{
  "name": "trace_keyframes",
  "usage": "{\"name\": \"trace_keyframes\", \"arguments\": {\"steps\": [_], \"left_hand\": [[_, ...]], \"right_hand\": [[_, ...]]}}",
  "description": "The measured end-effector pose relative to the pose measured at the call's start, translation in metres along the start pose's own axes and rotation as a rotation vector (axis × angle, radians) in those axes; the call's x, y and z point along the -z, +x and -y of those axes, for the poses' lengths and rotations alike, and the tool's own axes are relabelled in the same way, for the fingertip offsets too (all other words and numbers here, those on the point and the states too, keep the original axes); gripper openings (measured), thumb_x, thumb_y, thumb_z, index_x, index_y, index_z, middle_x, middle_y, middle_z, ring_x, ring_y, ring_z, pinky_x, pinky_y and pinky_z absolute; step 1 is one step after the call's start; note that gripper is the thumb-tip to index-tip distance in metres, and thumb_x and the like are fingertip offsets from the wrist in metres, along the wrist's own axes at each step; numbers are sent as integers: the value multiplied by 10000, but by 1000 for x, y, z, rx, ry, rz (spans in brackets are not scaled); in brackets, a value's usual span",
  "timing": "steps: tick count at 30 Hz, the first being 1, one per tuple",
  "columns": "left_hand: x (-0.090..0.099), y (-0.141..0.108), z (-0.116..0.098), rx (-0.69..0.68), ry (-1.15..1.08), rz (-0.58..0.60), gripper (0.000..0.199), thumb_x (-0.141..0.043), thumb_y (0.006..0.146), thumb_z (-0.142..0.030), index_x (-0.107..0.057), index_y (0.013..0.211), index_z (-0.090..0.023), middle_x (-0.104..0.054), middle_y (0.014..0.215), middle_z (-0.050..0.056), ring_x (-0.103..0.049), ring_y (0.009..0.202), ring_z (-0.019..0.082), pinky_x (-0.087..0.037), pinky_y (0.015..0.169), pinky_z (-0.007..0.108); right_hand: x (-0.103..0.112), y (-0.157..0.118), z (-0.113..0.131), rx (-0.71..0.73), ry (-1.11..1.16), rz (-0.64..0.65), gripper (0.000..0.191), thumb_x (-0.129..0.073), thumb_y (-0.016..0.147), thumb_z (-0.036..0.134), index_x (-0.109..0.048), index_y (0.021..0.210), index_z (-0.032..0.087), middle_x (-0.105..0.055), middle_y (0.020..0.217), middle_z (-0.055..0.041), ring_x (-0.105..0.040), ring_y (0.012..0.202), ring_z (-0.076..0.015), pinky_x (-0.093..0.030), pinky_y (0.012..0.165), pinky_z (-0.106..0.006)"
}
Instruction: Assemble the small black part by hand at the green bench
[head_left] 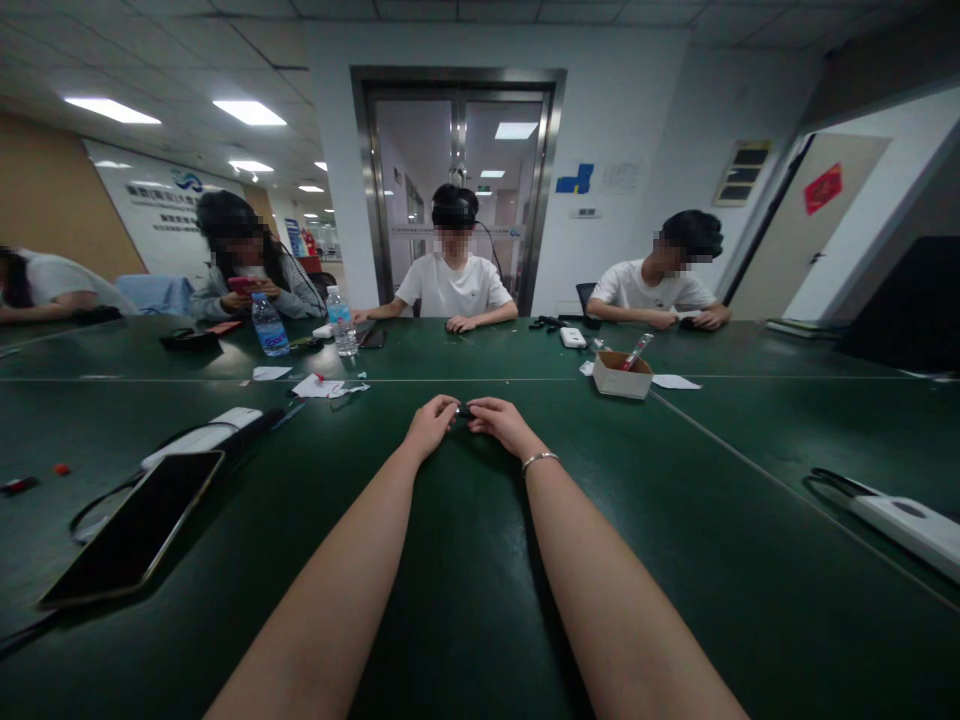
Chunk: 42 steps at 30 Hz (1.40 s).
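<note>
Both my arms reach forward over the dark green table. My left hand and my right hand nearly meet, with a small dark object pinched between their fingertips. It has a short shiny part on its left side, but its kind is too small to make out. The fingers of each hand are closed around an end of it, and partly hide it. A silver bracelet circles my right wrist.
On the left lie a smartphone, a white device with a cable and paper scraps. Two bottles stand farther back. At right are a small cardboard box and another white device. Several people sit around the table.
</note>
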<state>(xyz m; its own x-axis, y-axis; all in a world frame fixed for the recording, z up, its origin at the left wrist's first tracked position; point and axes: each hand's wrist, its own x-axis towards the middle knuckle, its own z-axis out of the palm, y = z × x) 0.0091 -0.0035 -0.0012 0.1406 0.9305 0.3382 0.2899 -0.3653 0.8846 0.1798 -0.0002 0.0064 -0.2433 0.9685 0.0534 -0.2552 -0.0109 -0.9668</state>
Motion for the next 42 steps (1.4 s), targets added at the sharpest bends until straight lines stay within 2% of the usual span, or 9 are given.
{"name": "trace_keyframes", "arguments": {"steps": [5, 9, 17, 20, 24, 30, 33, 37, 42], "left_hand": [[2, 0, -1, -21, -4, -47, 263, -521, 752, -213, -616, 995, -182, -594, 973, 64, -567, 789, 145, -479, 656, 243], [2, 0, 1, 0, 16, -50, 248, -505, 759, -211, -620, 977, -184, -601, 882, 45, -562, 703, 129, -468, 624, 239], [0, -3, -4, 15, -35, 1, 320, -447, 833, -422, -590, 945, -159, -532, 597, -10, -501, 534, 110, -407, 533, 217], [1, -4, -7, 45, -20, -6, 319, -424, 841, -421, -599, 938, -172, -557, 668, 4, -510, 552, 107, -413, 538, 217], [2, -3, -4, 26, 16, -39, 258, -500, 785, -283, -597, 1010, -202, -587, 871, 24, -541, 624, 101, -437, 584, 220], [0, -2, -2, 19, 0, -13, 273, -449, 832, -369, -606, 941, -175, -540, 625, -5, -515, 565, 115, -413, 542, 218], [0, -3, -6, 39, 17, -7, 295, -434, 840, -397, -614, 932, -182, -564, 675, 2, -511, 557, 108, -415, 541, 220], [1, -4, -7, 37, 38, -27, 249, -494, 790, -275, -604, 997, -193, -597, 855, 23, -531, 604, 98, -442, 591, 223], [1, -3, -5, 32, 12, -14, 258, -470, 814, -333, -605, 976, -184, -573, 712, 12, -530, 600, 119, -431, 566, 226]], "right_hand": [[0, 0, 0, -6, -7, -20, 101, -615, 789, 42, -641, 871, 94, -658, 737, -61, -624, 537, -102, -545, 517, -166], [0, -1, 1, -4, -21, -2, 113, -623, 785, 46, -645, 884, 96, -658, 731, -58, -624, 543, -99, -546, 525, -162], [0, -2, 2, 6, -29, 18, 124, -632, 778, 43, -653, 883, 105, -663, 782, -60, -620, 549, -90, -555, 542, -164], [0, -2, 3, -7, -26, 9, 128, -637, 780, 49, -653, 893, 107, -662, 771, -58, -619, 549, -91, -556, 538, -163], [0, -2, 3, -11, -20, 1, 133, -641, 777, 49, -650, 897, 108, -654, 742, -48, -621, 548, -93, -553, 526, -158], [2, -1, 0, 22, -22, 22, 147, -662, 757, 54, -652, 895, 105, -657, 786, -54, -619, 548, -89, -556, 543, -168], [2, -1, 0, 16, -19, 15, 146, -671, 752, 61, -651, 891, 102, -657, 779, -57, -619, 546, -91, -556, 543, -172], [2, -1, 1, 9, -19, 9, 138, -656, 764, 55, -651, 892, 104, -649, 732, -46, -624, 558, -96, -555, 546, -168], [1, -2, 2, 17, -27, 19, 139, -652, 762, 48, -655, 887, 108, -656, 758, -49, -619, 547, -90, -554, 542, -163]]}}
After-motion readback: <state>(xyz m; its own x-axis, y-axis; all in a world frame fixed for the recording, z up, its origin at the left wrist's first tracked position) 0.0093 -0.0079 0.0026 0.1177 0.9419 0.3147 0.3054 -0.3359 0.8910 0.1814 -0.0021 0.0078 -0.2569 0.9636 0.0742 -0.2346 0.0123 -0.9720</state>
